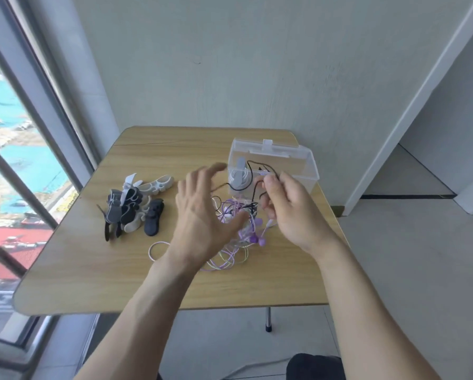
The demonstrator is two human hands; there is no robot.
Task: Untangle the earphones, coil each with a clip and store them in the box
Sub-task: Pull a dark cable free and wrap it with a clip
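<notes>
The right hand (pixel 287 212) pinches a thin black earphone cable (pixel 253 192); the left hand (pixel 202 212) hovers spread, holding nothing. The tangled purple-and-white earphone cords (pixel 238 242) lie between and beneath both hands, mid-desk. The clear plastic box (pixel 298 163) is beyond, by the far right edge.

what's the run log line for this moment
right hand: pinches black cable | left hand: open over tangle | box: one coil inside

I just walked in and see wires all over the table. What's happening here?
A person is untangling earphones. The right hand pinches a black cord lifted from the tangle of purple, white and black cords, while the left hand hovers open over it. One white earphone, already coiled in a grey clip, sits in the clear box. Spare clips lie piled to the left.
</notes>
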